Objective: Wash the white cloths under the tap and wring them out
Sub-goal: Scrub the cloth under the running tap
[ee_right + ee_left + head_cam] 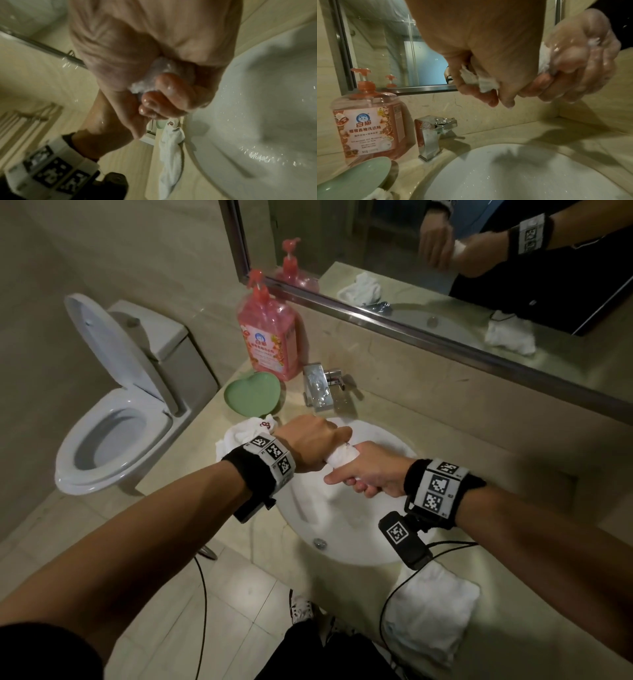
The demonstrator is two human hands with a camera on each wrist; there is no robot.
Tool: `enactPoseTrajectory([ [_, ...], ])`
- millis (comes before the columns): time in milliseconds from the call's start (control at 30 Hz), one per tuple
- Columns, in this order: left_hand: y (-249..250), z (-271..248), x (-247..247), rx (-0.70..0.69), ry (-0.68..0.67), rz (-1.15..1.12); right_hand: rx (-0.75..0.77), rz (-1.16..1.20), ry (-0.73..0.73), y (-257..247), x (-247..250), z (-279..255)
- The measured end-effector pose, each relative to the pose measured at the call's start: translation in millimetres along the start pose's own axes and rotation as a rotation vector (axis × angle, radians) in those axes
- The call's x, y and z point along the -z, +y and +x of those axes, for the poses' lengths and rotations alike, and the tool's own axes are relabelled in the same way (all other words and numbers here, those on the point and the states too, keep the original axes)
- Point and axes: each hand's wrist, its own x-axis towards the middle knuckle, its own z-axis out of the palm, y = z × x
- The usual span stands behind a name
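Over the white basin (346, 529) both hands hold one twisted white cloth (342, 455). My left hand (317, 441) grips its far end with fingers curled round it, and my right hand (368, 474) grips the near end. In the left wrist view a bit of cloth (488, 82) sticks out from the left hand (481, 92), with the wet right hand (580, 63) behind it. The right wrist view shows soaked cloth (154, 79) squeezed inside the right hand (161, 102). The chrome tap (318, 386) stands behind the basin; no stream shows.
A second white cloth (245, 429) lies on the counter left of the basin, and a folded one (431, 611) at the front right. A pink soap bottle (270, 337) and a green heart dish (253, 397) stand by the tap. A toilet (113, 419) is at left.
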Motion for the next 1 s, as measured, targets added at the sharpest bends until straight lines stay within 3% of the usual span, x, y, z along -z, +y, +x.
enactPoseTrajectory([
  [100, 9, 3, -16, 0.111, -0.054, -0.042, 0.061, -0.155, 0.118, 11, -2, 11],
  [200, 16, 10, -36, 0.216, -0.114, -0.133, 0.119, -0.457, 0.254, 23, -3, 23],
  [333, 26, 21, -58, 0.292, -0.218, -0.190, 0.168, -0.847, 0.284, 39, -5, 38],
  [533, 32, 29, -73, 0.398, -0.252, -0.366, 0.167, -0.903, 0.363, 49, 1, 45],
  [733, 31, 29, -71, 0.377, -0.289, -0.326, 0.182, -0.942, 0.377, 52, -1, 50],
  [900, 25, 23, -61, 0.324, -0.129, -0.248, 0.169, -0.755, 0.245, 41, 7, 48],
  [1000, 20, 20, -51, 0.312, -0.031, -0.258, 0.211, -0.700, 0.256, 33, 8, 45],
])
